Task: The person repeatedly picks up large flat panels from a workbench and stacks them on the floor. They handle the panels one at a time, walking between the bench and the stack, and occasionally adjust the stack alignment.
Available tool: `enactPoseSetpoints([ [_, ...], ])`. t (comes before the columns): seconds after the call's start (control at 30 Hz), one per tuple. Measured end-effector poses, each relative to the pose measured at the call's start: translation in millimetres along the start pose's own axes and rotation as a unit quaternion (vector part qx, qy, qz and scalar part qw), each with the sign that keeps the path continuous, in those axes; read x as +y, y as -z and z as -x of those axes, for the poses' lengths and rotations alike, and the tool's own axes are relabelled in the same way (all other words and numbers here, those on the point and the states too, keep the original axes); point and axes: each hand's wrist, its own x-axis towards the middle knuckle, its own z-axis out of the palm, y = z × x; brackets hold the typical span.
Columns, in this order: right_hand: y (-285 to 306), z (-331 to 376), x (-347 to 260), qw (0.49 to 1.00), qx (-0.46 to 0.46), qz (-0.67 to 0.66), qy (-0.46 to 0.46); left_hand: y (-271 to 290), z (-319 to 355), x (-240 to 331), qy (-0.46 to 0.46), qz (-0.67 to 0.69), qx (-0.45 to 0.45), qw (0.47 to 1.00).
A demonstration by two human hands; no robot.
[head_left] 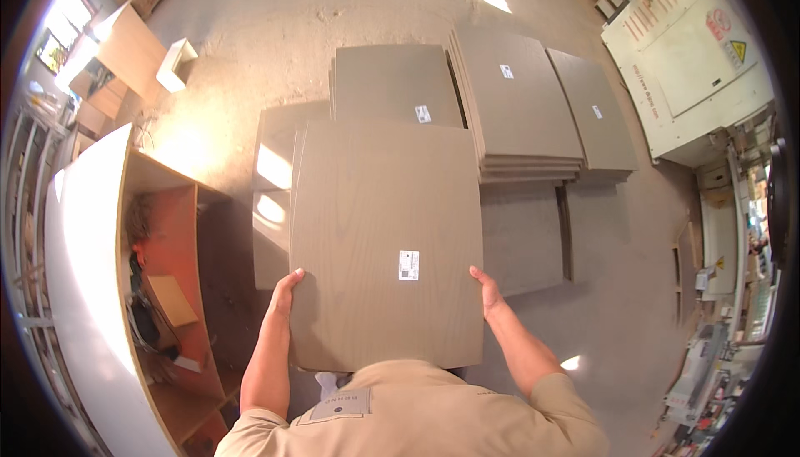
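Note:
A grey-brown wood-grain panel (375, 199) with a small white label (409, 265) lies flat in front of my body. My left hand (286, 286) grips its left edge, thumb up near the top face. On the opposite edge my right hand (487, 286) grips in the same way. The fingers of both hands are mostly hidden below the edges. Thin layered edges show along the panel's upper left side, so more than one sheet may be there. Whether the panel is lifted or resting on others cannot be told.
Beyond the panel stand stacks of similar labelled panels, one (392, 82) straight ahead, a taller one (517, 99) and another (592, 115) to the right. An open wooden cabinet (121, 274) with odds and ends inside stands at left. A pale machine cabinet (683, 65) is at right.

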Motion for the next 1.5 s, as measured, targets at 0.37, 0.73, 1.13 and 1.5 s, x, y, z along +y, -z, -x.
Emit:
enactPoseSetpoints([
  [0.37, -66, -115, -170, 0.995, 0.039, 0.082, 0.05, -79, -140, 168, -0.055, -0.097, -0.002, 0.994],
  [0.73, -110, -206, -284, 0.888, 0.164, 0.393, 0.175, -118, -251, 257, 0.03, -0.153, -0.005, 0.988],
  [1.13, -97, -237, -194, 0.438, 0.178, 0.833, 0.289, -119, -297, 195, -0.089, -0.075, -0.021, 0.993],
  [1.5, -69, -231, -221, 0.349, 0.221, 0.853, 0.318, -179, -296, 202, -0.05, 0.0, -0.065, 0.997],
])
